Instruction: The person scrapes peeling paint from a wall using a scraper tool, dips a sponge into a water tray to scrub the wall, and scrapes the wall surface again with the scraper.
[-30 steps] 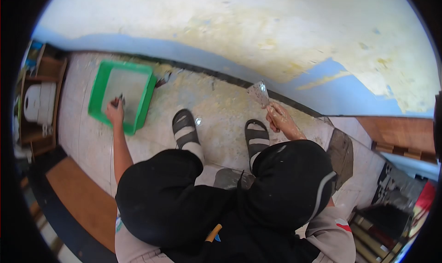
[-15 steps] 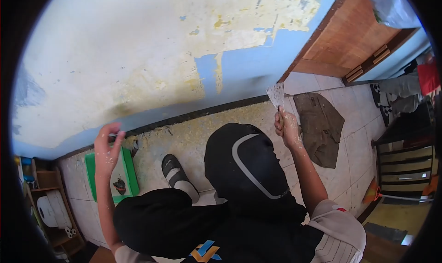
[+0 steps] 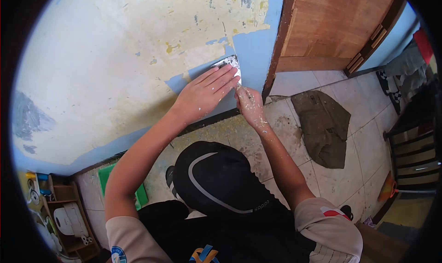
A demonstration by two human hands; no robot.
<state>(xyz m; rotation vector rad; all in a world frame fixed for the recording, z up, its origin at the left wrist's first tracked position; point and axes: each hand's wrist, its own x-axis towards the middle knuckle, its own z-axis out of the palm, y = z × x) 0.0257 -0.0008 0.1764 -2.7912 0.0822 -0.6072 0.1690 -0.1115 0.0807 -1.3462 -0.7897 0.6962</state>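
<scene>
Left hand has swung over from the green tub — now flat, fingers together, on the scraper, itself now against the wall; right hand seemingly grips the mostly hidden handle — both hands on it.

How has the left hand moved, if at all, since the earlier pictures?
Yes. The left hand has moved away from the green tub, rightward toward the wooden panel, and now lies over the scraper.
</scene>
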